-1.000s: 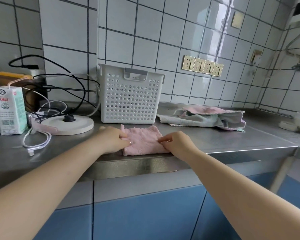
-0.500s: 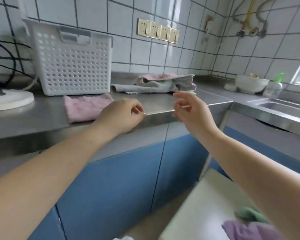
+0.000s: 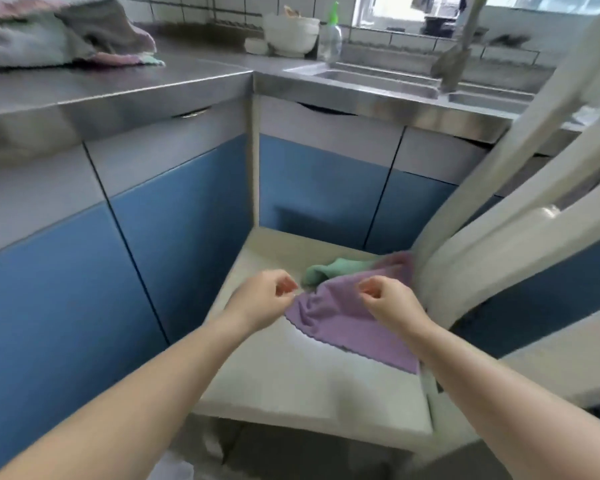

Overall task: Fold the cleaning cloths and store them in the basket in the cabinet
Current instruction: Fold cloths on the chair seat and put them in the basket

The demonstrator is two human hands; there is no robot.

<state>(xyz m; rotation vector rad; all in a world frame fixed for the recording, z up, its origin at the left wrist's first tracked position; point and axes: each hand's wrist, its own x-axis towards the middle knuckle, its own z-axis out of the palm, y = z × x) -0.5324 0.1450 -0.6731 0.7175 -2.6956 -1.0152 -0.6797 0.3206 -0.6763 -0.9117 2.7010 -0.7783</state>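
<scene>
while both hands hover empty, fingers curled, purple cloth (image 3: 343, 320) lies just under and beyond right hand (image 3: 388, 303), nearer it than left hand (image 3: 267, 299)

— How is the scene lit?
— Soft daylight is admitted through the window (image 3: 388, 8) at the upper right of the frame, where the panes are blown out to white. A dull sheen is seen on the steel counter (image 3: 125, 81).
— Are shadows present?
— A dark shadow is cast on the blue cabinet doors (image 3: 323, 199) above the chair seat (image 3: 291, 372).
— Is the picture sharp?
— No. Motion blur is spread over everything, strongest at the upper left and lower edge. Straight lines are bowed toward the borders by the wide lens.
</scene>
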